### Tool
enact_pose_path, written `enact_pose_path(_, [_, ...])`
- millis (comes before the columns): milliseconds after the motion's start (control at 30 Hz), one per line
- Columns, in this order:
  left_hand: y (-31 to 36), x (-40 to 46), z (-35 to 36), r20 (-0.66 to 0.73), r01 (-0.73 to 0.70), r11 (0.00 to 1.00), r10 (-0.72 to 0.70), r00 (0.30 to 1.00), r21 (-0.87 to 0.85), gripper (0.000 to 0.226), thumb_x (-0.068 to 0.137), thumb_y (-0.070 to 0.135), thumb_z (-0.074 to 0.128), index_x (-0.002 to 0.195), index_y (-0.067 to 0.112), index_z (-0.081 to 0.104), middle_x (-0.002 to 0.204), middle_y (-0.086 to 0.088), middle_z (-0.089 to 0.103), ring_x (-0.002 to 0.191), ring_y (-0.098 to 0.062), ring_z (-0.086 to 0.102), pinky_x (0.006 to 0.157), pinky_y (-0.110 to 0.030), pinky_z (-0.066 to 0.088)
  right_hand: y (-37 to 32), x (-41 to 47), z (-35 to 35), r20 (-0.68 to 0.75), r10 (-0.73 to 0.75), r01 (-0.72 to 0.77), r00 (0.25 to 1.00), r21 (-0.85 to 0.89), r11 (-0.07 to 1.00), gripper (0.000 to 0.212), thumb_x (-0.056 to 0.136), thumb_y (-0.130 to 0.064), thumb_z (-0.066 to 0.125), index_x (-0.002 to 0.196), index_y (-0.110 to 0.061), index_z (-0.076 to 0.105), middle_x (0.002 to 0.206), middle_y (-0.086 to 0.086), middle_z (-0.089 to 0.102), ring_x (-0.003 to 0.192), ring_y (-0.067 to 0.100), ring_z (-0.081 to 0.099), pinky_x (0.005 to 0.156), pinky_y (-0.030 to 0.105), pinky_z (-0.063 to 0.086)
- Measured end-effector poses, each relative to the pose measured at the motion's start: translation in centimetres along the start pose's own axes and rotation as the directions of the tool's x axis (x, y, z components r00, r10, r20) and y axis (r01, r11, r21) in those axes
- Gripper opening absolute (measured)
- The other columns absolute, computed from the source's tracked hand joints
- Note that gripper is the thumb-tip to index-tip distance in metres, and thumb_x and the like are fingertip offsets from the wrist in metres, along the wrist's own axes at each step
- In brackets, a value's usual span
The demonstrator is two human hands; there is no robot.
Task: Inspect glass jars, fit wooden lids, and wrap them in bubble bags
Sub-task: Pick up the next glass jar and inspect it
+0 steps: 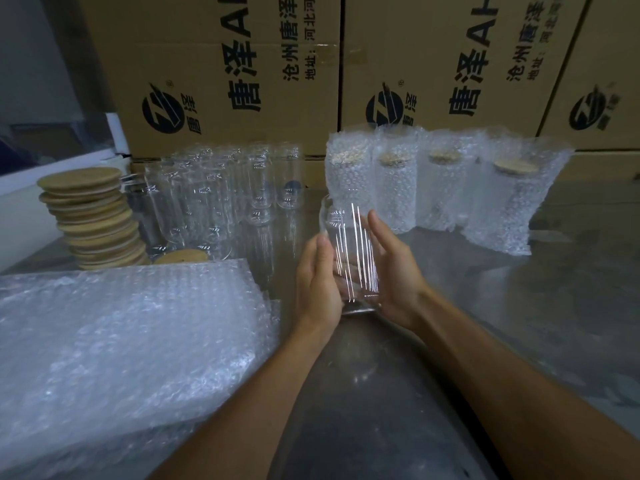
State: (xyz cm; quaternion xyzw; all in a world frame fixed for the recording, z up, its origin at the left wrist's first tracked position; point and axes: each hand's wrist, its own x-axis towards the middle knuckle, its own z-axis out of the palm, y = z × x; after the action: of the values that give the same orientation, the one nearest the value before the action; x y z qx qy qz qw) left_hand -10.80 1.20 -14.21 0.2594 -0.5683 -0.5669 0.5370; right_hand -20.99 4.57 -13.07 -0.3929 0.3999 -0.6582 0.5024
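Note:
A clear glass jar (349,244) without a lid is held above the metal table between both hands, tilted slightly with its mouth away from me. My left hand (317,282) grips its left side, thumb along the glass. My right hand (393,268) cups its right side with fingers behind it. A leaning stack of wooden lids (93,220) stands at the left, one loose lid (181,257) beside it. Flat bubble bags (121,341) lie piled at the near left.
Several empty glass jars (214,192) stand behind the bag pile. Several wrapped, lidded jars (433,188) stand in a row at the right rear. Printed cardboard boxes (242,74) wall off the back. The steel table (519,323) extends right.

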Motion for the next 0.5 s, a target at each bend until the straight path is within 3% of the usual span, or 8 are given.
enact_pose_path(67, [-0.1,0.0,-0.1,0.007,-0.005,1.0,0.005,1.0,0.026,0.035,0.108,0.034,0.032,0.124,0.023,0.061,0.108,-0.014,0.07,0.092,-0.037,0.066,0.079,-0.047,0.052,0.2,0.7,0.2,-0.091,-0.061,0.058,0.994,-0.038,0.998,0.05,0.1,-0.057,0.044,0.124,-0.024,0.072,0.118,0.008,0.072,0.102,0.028,0.069,0.093,0.047,0.053])
enact_pose_path(100, [-0.3,0.1,-0.1,0.007,-0.022,0.998,0.022,1.0,0.055,0.038,0.108,0.033,0.032,0.135,0.02,0.056,0.114,-0.011,0.07,0.103,-0.031,0.067,0.089,-0.042,0.053,0.3,1.0,0.3,-0.15,-0.116,0.1,0.982,-0.112,0.989,0.05,0.102,-0.054,0.042,0.141,-0.026,0.059,0.131,0.007,0.067,0.11,0.027,0.068,0.097,0.048,0.055])
enact_pose_path(167, [-0.8,0.4,-0.3,0.001,-0.089,0.982,0.09,0.996,0.166,0.046,0.108,0.034,0.032,0.15,0.02,0.041,0.134,0.006,0.061,0.116,0.006,0.056,0.095,-0.007,0.042,0.5,1.0,0.6,-0.186,-0.265,0.188,0.946,-0.351,0.917,0.059,0.102,-0.058,0.036,0.157,-0.038,0.031,0.142,0.004,0.06,0.113,0.021,0.069,0.09,0.04,0.06])
enact_pose_path(233, [-1.1,0.4,-0.3,0.01,-0.123,0.956,0.124,0.992,0.266,0.054,0.105,0.044,0.031,0.156,0.026,0.028,0.151,0.018,0.041,0.122,0.019,0.035,0.087,0.011,0.024,0.9,0.7,1.0,-0.136,-0.343,0.226,0.93,-0.523,0.822,0.069,0.096,-0.07,0.038,0.157,-0.047,0.018,0.143,0.004,0.057,0.112,0.018,0.069,0.091,0.04,0.06])
enact_pose_path(333, [-1.1,0.4,-0.3,0.015,-0.112,0.967,0.112,0.994,0.229,0.06,0.099,0.055,0.032,0.156,0.037,0.023,0.126,0.051,0.044,0.107,0.028,0.043,0.078,0.009,0.03,0.7,0.3,1.7,-0.127,-0.367,0.223,0.921,-0.6,0.768,0.086,0.083,-0.073,0.054,0.156,-0.052,0.015,0.147,-0.002,0.051,0.121,0.012,0.062,0.104,0.049,0.052])
enact_pose_path(367, [-1.0,0.4,-0.3,0.01,-0.101,0.979,0.1,0.995,0.176,0.059,0.1,0.054,0.035,0.156,0.037,0.023,0.126,0.048,0.048,0.103,0.028,0.048,0.077,0.006,0.035,0.6,0.3,1.8,-0.142,-0.371,0.216,0.918,-0.606,0.765,0.087,0.081,-0.072,0.055,0.156,-0.051,0.017,0.15,-0.003,0.048,0.124,0.012,0.059,0.105,0.05,0.051])
enact_pose_path(433, [-1.0,0.6,-0.4,-0.005,-0.09,0.994,0.09,0.996,0.065,0.056,0.103,0.045,0.04,0.155,0.035,0.026,0.135,0.021,0.058,0.1,0.015,0.06,0.076,-0.003,0.045,0.4,0.3,1.9,-0.153,-0.374,0.213,0.915,-0.603,0.769,0.082,0.087,-0.069,0.057,0.157,-0.049,0.02,0.147,0.002,0.051,0.121,0.017,0.062,0.102,0.05,0.053])
enact_pose_path(500, [-0.7,0.6,-0.5,0.014,-0.077,0.996,0.077,0.997,-0.035,0.054,0.105,0.037,0.043,0.155,0.031,0.025,0.113,0.017,0.071,0.092,0.003,0.069,0.069,-0.013,0.053,0.4,0.3,1.7,-0.145,-0.341,0.215,0.929,-0.539,0.814,0.08,0.091,-0.063,0.059,0.159,-0.042,0.021,0.139,0.005,0.057,0.114,0.019,0.068,0.094,0.043,0.059])
